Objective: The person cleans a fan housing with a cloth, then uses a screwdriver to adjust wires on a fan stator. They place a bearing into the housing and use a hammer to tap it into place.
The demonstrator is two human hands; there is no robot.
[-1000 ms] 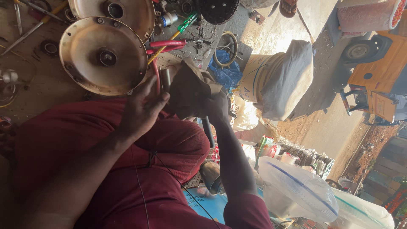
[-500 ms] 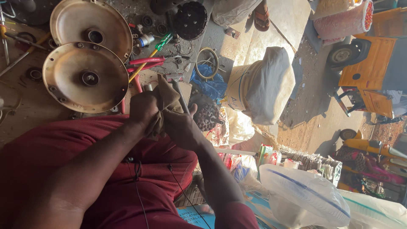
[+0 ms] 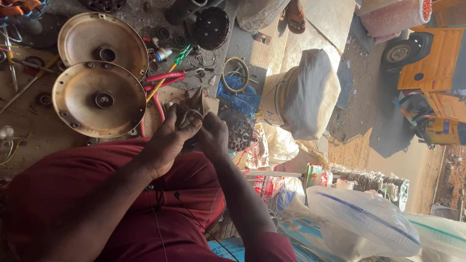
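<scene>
Grasping a crumpled cloth (image 3: 193, 109), both hands' (image 3: 167, 140) grips overlap beside round metal covers (image 3: 98, 99).

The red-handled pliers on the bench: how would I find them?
Start at the two round metal covers left of the hands. Just right of them lie the red-handled pliers, beyond the person's left hand. A green-handled screwdriver crosses them; only the pliers have twin red handles.
</scene>
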